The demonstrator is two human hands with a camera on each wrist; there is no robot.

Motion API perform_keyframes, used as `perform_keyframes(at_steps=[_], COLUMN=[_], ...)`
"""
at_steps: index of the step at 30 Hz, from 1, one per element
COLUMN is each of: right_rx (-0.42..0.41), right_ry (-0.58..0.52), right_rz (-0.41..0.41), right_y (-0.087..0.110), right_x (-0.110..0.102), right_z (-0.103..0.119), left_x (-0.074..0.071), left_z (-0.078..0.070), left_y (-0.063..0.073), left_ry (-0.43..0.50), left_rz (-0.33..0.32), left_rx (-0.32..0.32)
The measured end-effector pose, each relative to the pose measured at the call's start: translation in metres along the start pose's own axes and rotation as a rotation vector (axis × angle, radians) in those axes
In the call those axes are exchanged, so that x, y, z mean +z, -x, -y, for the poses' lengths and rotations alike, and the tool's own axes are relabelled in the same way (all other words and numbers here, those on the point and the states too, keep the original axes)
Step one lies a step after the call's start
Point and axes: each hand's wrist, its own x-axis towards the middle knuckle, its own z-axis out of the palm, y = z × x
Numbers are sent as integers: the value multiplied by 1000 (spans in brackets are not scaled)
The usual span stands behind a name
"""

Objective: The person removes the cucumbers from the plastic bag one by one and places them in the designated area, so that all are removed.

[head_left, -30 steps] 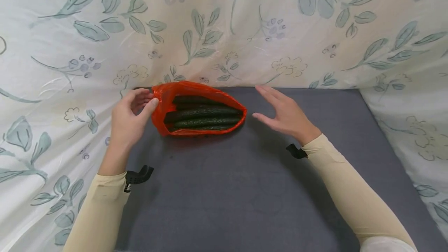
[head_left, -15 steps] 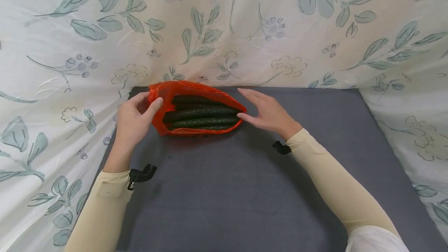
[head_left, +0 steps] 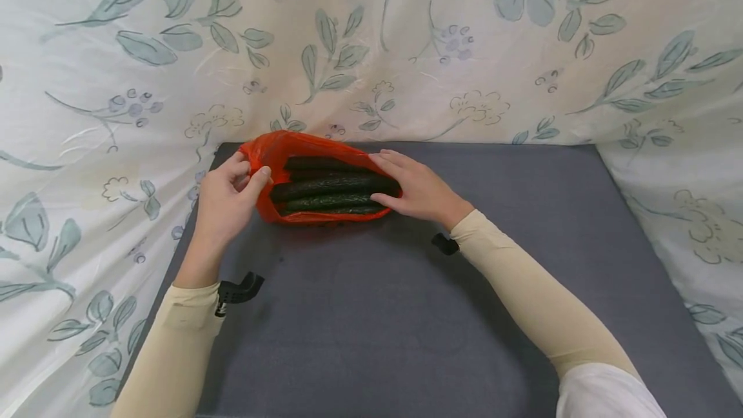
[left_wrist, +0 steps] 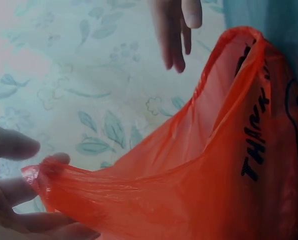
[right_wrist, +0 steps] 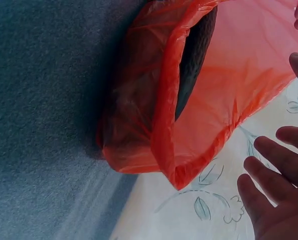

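A red plastic bag (head_left: 269,202) with black lettering lies on its side, its mouth facing me. Inside it are several long dark green cucumbers (head_left: 333,187). My left hand (head_left: 226,202) is at the bag's left end. In the left wrist view its fingers touch a pulled-out corner of the bag (left_wrist: 154,192), and the thumb (left_wrist: 16,144) stays apart from it. At the other end, my right hand (head_left: 420,189) overlaps the bag in the head view. The right wrist view shows its fingers (right_wrist: 276,162) spread and apart from the plastic.
A dark grey table top (head_left: 360,315) lies under the bag. White cloth with leaves and flowers (head_left: 406,37) hangs behind and along both sides. Black straps (head_left: 240,289) stick out at both wrists.
My right hand has moved left, from beside the bag to over its right end. The left hand has shifted slightly right onto the bag's left corner, which has stretched a little left.
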Motion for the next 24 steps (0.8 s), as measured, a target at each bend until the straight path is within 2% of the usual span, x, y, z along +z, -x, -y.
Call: perform_keyframes(at_steps=[7, 13, 15, 24], right_rx=[-11, 4, 13, 38], right_ry=[13, 11, 9, -4], right_rz=[29, 68, 75, 149], right_y=[-8, -17, -20, -41], right_x=[2, 4, 6, 27], right_z=[0, 3, 3, 1], left_x=[3, 6, 7, 7], left_z=[-1, -2, -3, -4], left_y=[3, 1, 1, 1], left_ry=[13, 252, 298, 266], left_rz=[18, 84, 96, 102], left_rx=[15, -13, -22, -52])
